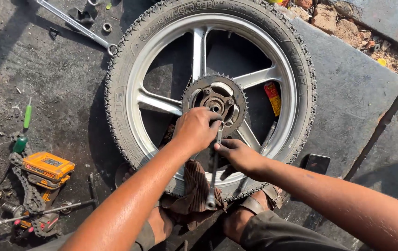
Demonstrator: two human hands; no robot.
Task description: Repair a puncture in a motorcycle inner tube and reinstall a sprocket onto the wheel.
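A motorcycle wheel [210, 28] with a knobbly black tyre and silver spokes lies flat on the ground. A dark toothed sprocket [194, 90] sits on its hub. My left hand [194, 128] rests closed on the sprocket's near edge, over the top end of a long metal wrench [213, 176]. My right hand [236, 155] grips the wrench shaft just below. The wrench's ring end hangs over a brown rag [192, 188] by my sandalled feet.
A long silver spanner [75, 25] and nuts lie at the top left. A green screwdriver [24, 125], an orange tool box [49, 166], a chain [29, 195] and a rod lie at left. A dark phone [317, 163] lies on stone slabs at right.
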